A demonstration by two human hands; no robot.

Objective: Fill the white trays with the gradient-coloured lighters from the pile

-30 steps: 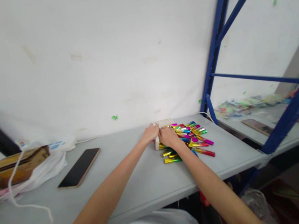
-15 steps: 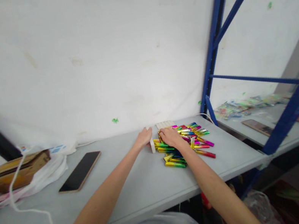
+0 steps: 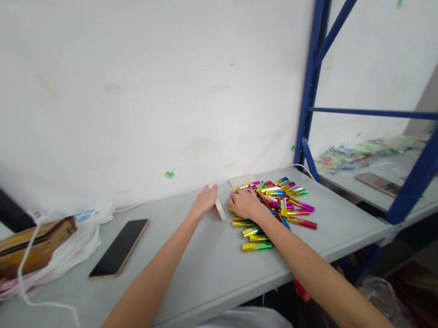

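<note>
A white block (image 3: 221, 210) is pinched in the left grip (image 3: 208, 200). Shiny tubes (image 3: 277, 193) are touched by the right grip (image 3: 244, 203), whose closure cannot be told; they are strewn under and beside it.

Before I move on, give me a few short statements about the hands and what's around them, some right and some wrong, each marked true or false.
1. The left hand holds a white piece. True.
2. The right hand is well clear of the shiny tubes. False: it lies on them.
3. Some bare table shows between the white piece and the shiny tubes. True.
4. The shiny tubes are all plain silver. False: yellow, green, red, pink and blue show among them.
5. The black-screened phone lies between the two hands. False: it lies to the left of both.
</note>
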